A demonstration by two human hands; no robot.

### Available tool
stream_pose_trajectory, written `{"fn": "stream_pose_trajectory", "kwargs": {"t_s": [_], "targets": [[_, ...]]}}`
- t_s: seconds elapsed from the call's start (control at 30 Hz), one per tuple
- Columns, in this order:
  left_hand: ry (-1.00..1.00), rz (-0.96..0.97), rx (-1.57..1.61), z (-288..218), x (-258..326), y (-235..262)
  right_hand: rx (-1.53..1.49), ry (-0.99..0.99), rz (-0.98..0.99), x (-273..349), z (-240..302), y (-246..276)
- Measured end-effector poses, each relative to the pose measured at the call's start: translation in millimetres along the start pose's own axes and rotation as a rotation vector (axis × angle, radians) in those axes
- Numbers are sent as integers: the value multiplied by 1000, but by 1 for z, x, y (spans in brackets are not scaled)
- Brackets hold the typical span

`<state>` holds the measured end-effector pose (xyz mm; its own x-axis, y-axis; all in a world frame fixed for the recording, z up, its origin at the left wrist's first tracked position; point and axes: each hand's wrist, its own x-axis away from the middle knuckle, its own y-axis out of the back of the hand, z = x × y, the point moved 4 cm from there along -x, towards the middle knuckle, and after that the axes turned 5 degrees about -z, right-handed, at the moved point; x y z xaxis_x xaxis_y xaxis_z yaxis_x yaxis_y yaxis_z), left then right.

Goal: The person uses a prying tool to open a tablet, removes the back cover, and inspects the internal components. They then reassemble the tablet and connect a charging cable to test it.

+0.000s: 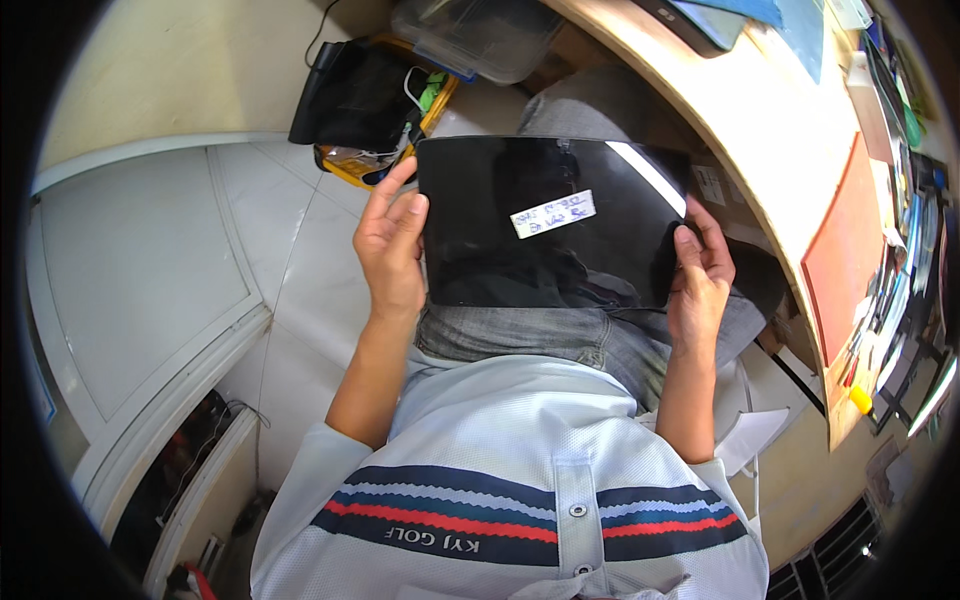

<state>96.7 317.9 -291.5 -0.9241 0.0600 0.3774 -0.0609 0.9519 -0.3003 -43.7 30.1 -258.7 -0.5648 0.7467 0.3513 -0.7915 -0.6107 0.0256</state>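
Note:
Above my lap I hold a black tablet [480, 225] with a glossy dark screen facing me. A white handwritten label [553, 214] is stuck near the middle of it. My left hand [392, 240] grips the left edge, thumb on the front and fingers behind. On the opposite edge my right hand [703, 262] does the same, thumb on the front near the corner. A bright strip of light reflects across the screen's upper right. Both hands' fingertips behind the tablet are partly hidden.
A wooden desk [730, 110] curves along the right, with a reddish-brown board [846, 250] and several tools near its edge. Beyond the tablet, a yellow-rimmed bin [432, 112] holds a black item and bits of plastic. A clear plastic box [480, 40] stands behind it. White cabinet panel [140, 280] at left.

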Motion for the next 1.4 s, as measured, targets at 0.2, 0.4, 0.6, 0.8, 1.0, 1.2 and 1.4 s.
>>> {"fn": "stream_pose_trajectory", "kwargs": {"t_s": [0.2,0.4,0.6,0.8,1.0,1.2,1.4], "targets": [[148,126,-64,16,-25,12,-151,-158,176,33,16,2],[238,194,-58,31,-38,22,-165,-202,375,50,25,-9],[246,276,0,28,-35,21,-134,-154,360,41,24,-10],[195,227,-97,20,-34,15,-100,-153,327,39,21,-8],[87,174,-230,3,-28,14,-72,-133,302,28,17,-5],[62,168,-223,-18,-20,10,0,-205,238,17,2,2],[165,178,-17,-35,-10,0,46,-175,182,8,-1,9]]}}
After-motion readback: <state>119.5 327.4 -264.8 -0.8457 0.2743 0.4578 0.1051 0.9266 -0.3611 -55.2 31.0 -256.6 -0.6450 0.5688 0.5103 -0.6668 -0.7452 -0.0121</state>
